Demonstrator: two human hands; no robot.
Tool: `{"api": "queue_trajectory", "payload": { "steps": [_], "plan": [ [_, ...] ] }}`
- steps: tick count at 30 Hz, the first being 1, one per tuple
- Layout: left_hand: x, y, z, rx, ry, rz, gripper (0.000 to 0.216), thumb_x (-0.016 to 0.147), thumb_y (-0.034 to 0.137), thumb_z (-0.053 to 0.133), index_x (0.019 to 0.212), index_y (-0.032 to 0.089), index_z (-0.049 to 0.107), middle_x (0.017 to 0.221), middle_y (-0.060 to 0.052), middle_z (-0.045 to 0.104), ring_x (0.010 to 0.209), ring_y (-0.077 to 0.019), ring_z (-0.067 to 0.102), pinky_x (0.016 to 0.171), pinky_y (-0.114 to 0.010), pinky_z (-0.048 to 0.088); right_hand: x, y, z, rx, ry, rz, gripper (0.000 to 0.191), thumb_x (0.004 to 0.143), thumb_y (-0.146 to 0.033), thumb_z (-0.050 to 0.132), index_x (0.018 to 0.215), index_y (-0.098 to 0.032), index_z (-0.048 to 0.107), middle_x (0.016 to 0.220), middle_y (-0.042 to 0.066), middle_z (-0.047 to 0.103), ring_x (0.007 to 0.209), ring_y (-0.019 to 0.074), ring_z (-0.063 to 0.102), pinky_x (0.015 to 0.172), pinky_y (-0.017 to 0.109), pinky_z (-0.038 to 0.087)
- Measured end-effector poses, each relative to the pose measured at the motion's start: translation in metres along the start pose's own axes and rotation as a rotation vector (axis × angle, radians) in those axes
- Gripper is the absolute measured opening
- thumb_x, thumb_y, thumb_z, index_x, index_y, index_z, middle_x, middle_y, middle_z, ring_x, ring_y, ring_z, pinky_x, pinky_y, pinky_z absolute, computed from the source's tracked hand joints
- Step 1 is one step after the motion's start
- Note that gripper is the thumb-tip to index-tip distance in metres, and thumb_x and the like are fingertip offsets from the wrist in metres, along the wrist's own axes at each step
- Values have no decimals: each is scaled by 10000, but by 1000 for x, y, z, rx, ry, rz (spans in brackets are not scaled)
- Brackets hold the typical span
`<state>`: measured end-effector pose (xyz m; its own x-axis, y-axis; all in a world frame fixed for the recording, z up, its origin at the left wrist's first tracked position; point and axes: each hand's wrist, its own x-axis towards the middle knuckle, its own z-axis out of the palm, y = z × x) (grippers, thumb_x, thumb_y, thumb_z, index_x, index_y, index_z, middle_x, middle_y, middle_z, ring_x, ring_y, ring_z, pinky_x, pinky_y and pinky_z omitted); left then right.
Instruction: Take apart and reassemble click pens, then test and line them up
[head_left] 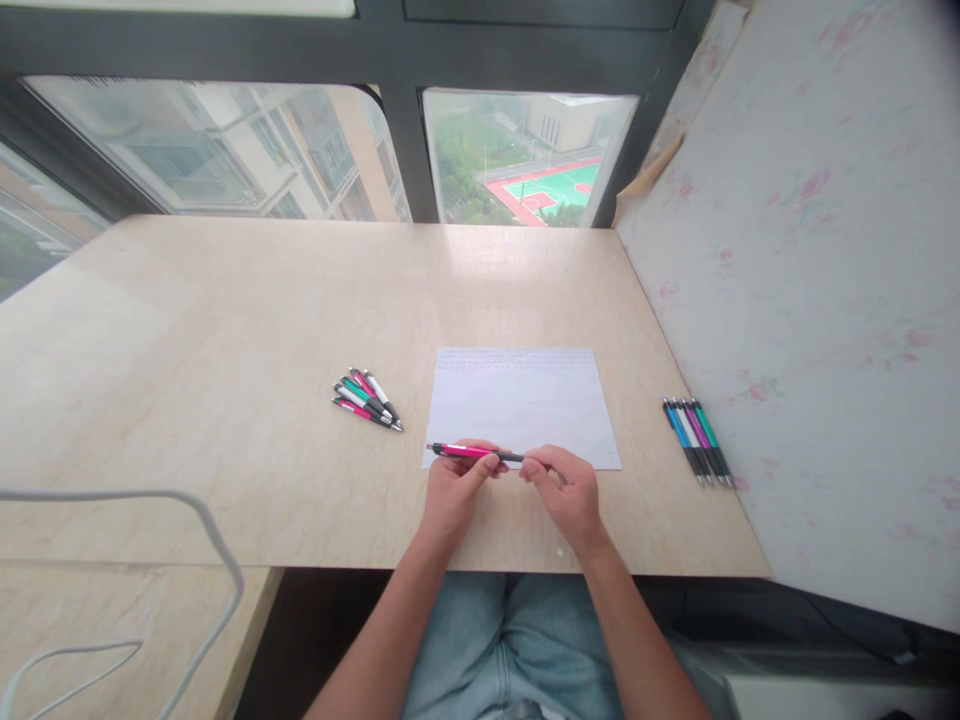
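A pink ballpoint pen (465, 451) with a black grip lies level between my two hands, above the near edge of a white sheet of paper (517, 410). My left hand (459, 485) is closed around its barrel, the clicker end pointing left. With thumb and fingertips, my right hand (564, 487) pinches the black tip end. Rows of small writing run along the sheet's far edge. To the left, several pens (367, 400) in pink, green and white lie fanned in a loose pile. On the right, several pens (697, 440) in blue, white, purple and green lie side by side.
The beige stone-patterned tabletop (247, 330) reaches back to dark-framed windows (525, 160). A flower-patterned wall (817, 300) borders the right side, close to the row of pens. A white cable (202, 515) loops over the lower left, near a lower ledge (150, 610).
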<state>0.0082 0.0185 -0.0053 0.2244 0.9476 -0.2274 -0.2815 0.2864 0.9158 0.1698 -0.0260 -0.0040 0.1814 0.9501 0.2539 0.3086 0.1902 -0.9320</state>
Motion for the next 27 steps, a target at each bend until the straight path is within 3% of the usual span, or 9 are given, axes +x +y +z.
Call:
{"api": "queue_trajectory", "payload": {
  "steps": [5, 12, 18, 22, 24, 27],
  "plan": [
    [0, 3, 3, -30, 3, -1, 192, 740, 297, 790, 848, 152, 726, 717, -41, 717, 679, -156, 649, 698, -276, 493, -1, 4, 3, 2, 60, -28, 102, 890, -272, 629, 892, -221, 717, 817, 43, 727, 724, 180, 656, 651, 303, 523],
    [0, 4, 3, -46, 3, 13, 189, 745, 293, 787, 867, 161, 726, 773, -45, 721, 698, -154, 635, 712, -284, 484, -1, 4, 4, 39, 54, -1, 123, 880, -281, 630, 961, -213, 694, 909, 66, 725, 781, 191, 669, 652, 309, 542],
    [0, 3, 2, -14, 0, 28, 194, 742, 282, 789, 883, 163, 730, 833, -59, 728, 725, -159, 633, 738, -293, 485, 1, 7, 3, 57, 54, 112, 188, 916, -337, 587, 817, -207, 682, 746, 32, 686, 695, 175, 641, 661, 304, 530],
    [1, 2, 2, -26, 20, 30, 196, 746, 280, 785, 897, 167, 730, 883, -64, 733, 747, -160, 635, 751, -294, 487, 0, 7, 6, 48, 85, 65, 86, 879, -288, 641, 909, -219, 683, 894, 50, 704, 794, 181, 652, 668, 290, 530],
    [1, 2, 2, -33, 13, 31, 187, 754, 271, 780, 901, 168, 730, 896, -64, 735, 752, -154, 636, 760, -289, 485, 0, 8, 7, 91, 84, 74, 147, 876, -287, 645, 1007, -222, 664, 949, 58, 704, 819, 183, 666, 674, 292, 542],
    [1, 2, 2, -24, 12, 22, 188, 749, 266, 785, 898, 166, 728, 899, -65, 743, 749, -153, 645, 760, -285, 484, -1, 10, 7, 158, 74, 140, 182, 911, -322, 601, 1047, -211, 648, 879, 47, 709, 743, 172, 679, 663, 298, 553]
  ]
}}
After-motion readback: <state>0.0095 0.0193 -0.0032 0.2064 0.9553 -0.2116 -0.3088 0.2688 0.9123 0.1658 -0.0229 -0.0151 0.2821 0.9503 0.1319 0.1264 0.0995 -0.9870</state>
